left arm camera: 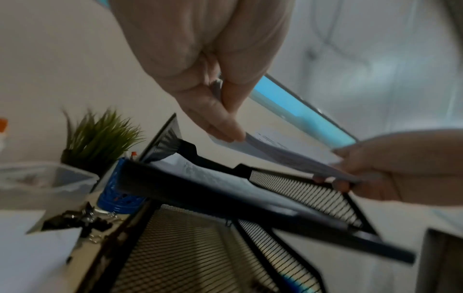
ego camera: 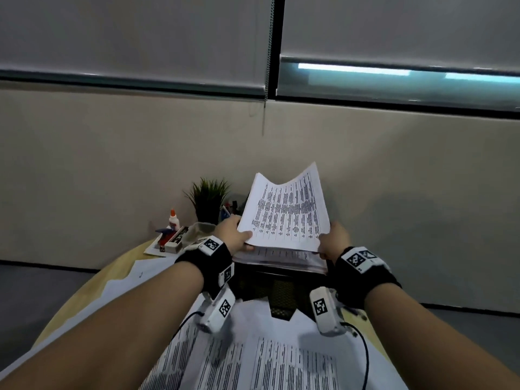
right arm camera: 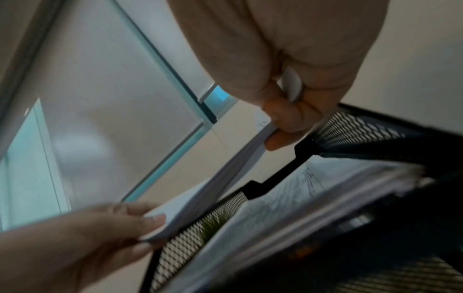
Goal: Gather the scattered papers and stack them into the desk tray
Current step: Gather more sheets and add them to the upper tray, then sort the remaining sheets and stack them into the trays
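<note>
Both hands hold a sheaf of printed papers (ego camera: 284,215) just above a black mesh desk tray (ego camera: 281,291). My left hand (ego camera: 235,235) pinches its near left corner and my right hand (ego camera: 333,240) pinches its near right corner. The sheaf tilts up, its far edge curling. Below it, a pile of papers (ego camera: 281,258) lies in the tray's upper tier. The left wrist view shows my left hand (left arm camera: 225,130) with thumb on the sheaf (left arm camera: 288,156), over the tray's mesh wall (left arm camera: 300,190). In the right wrist view my right hand (right arm camera: 283,126) grips the sheaf (right arm camera: 225,178). Several loose sheets (ego camera: 267,361) cover the near table.
Left of the tray stand a small potted plant (ego camera: 209,201), a glue bottle (ego camera: 174,219), a clear plastic box (ego camera: 199,229) and a small box (ego camera: 176,240). A blue pen holder (left arm camera: 117,188) and binder clips (left arm camera: 82,220) sit beside the tray. A wall rises right behind.
</note>
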Tool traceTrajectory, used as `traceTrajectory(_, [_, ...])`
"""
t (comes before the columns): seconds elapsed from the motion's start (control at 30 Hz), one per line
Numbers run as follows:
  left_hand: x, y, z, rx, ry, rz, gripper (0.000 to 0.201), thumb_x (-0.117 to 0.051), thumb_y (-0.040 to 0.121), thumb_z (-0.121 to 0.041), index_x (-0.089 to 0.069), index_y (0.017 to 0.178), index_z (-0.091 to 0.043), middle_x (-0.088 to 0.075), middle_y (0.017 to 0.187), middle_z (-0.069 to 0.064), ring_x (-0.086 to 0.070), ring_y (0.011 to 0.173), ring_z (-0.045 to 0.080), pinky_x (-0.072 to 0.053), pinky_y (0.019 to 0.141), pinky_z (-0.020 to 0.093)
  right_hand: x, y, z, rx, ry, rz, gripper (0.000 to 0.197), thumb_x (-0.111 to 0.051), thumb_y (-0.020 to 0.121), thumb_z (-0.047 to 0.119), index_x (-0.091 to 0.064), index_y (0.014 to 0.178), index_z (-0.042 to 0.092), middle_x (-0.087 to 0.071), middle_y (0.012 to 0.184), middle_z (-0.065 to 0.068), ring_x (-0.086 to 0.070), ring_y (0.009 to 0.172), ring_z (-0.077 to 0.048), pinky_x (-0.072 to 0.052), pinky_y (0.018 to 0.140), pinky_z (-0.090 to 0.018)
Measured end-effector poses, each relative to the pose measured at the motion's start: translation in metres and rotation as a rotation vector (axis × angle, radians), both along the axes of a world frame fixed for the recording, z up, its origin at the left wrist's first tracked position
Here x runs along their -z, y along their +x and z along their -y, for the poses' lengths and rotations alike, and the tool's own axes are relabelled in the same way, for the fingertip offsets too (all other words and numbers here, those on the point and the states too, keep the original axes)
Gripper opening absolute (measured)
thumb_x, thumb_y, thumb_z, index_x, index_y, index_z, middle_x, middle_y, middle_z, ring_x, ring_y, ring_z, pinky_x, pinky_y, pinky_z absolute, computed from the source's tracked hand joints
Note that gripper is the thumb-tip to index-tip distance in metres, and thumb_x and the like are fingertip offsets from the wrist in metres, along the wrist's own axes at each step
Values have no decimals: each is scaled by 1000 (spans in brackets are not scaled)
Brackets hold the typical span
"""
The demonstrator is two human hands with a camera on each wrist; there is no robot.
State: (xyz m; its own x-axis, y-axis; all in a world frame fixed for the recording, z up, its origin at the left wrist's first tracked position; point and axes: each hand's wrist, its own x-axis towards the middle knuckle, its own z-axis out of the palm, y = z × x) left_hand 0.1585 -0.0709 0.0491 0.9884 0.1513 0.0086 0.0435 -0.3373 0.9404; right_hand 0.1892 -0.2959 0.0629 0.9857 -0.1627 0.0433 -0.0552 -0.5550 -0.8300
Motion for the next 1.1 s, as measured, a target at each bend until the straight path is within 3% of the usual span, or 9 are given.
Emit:
traceTrajectory(0.07, [6, 9, -1, 12, 218, -16, 28, -56, 90, -12, -55, 118, -11, -65, 114, 4, -70, 85, 27, -59, 76, 43, 10, 6, -5, 10, -132, -8, 30, -39, 89, -4, -50, 117, -6, -59, 115, -27, -61, 95, -39, -50, 77, -41])
traceTrajectory(0.13, [11, 14, 1, 7, 573, -38, 24, -55, 90, -17, -56, 112, -10, -66, 109, 7, -67, 88, 27, -56, 78, 38, 19, 6, -12, 4, -282, -80, 30, -43, 91, -3, -44, 121, -6, -56, 122, -26, -57, 109, -39, -47, 86, -38])
traceTrajectory(0.2, [15, 15, 3, 39, 879, -66, 23, -52, 89, -18, -56, 110, -8, -63, 109, 12, -61, 94, 29, -51, 74, 35, 28, 3, -17, -24, -449, -166, 40, -53, 89, 0, -37, 126, -4, -51, 128, -22, -53, 117, -35, -45, 90, -35])
traceTrajectory(0.27, [17, 13, 4, 74, 1062, -97, 22, -50, 91, -22, -56, 106, -7, -62, 107, 12, -60, 95, 29, -45, 68, 32, 34, 2, -18, -60, -579, -193, 47, -58, 87, 3, -35, 128, -2, -49, 130, -20, -52, 119, -32, -45, 92, -34])
traceTrajectory(0.43, [20, 5, 6, 92, 1273, -122, 35, -45, 94, -42, -60, 101, -11, -63, 104, 7, -60, 96, 27, -44, 72, 32, 30, -6, -19, -129, -804, -229, 30, -50, 92, 13, -47, 121, 5, -49, 127, -16, -55, 110, -27, -47, 86, -31])
traceTrajectory(0.5, [19, -1, 8, 106, 1275, -147, 37, -46, 94, -42, -59, 105, -10, -63, 106, 8, -60, 97, 26, -44, 71, 31, 26, -17, -19, -196, -919, -226, 29, -45, 95, 15, -49, 122, 8, -45, 128, -14, -52, 107, -27, -47, 87, -32])
traceTrajectory(0.63, [16, -22, 6, 93, 1153, -140, 33, -49, 91, -35, -61, 107, -8, -64, 109, 10, -61, 97, 28, -46, 73, 30, 17, -47, -12, -305, -1011, -86, 33, -34, 98, 17, -51, 127, 14, -46, 123, -12, -32, 124, -39, -46, 91, -39])
traceTrajectory(0.83, [17, -87, -1, 29, 969, -75, 45, -50, 91, -38, -48, 128, -13, -49, 126, 11, -48, 117, 29, -45, 94, 39, 17, -114, 7, -229, -722, -25, 34, -43, 96, 30, -48, 121, 9, -42, 124, -11, -54, 106, -29, -44, 83, -30])
traceTrajectory(1.1, [65, -199, -7, 114, 931, -348, 52, -51, 90, -41, -43, 135, -16, -43, 136, 11, -46, 123, 28, -42, 100, 34, 78, -216, 32, -271, -655, -275, 40, -45, 96, 36, -48, 128, 12, -42, 132, -10, -57, 105, -28, -46, 88, -30])
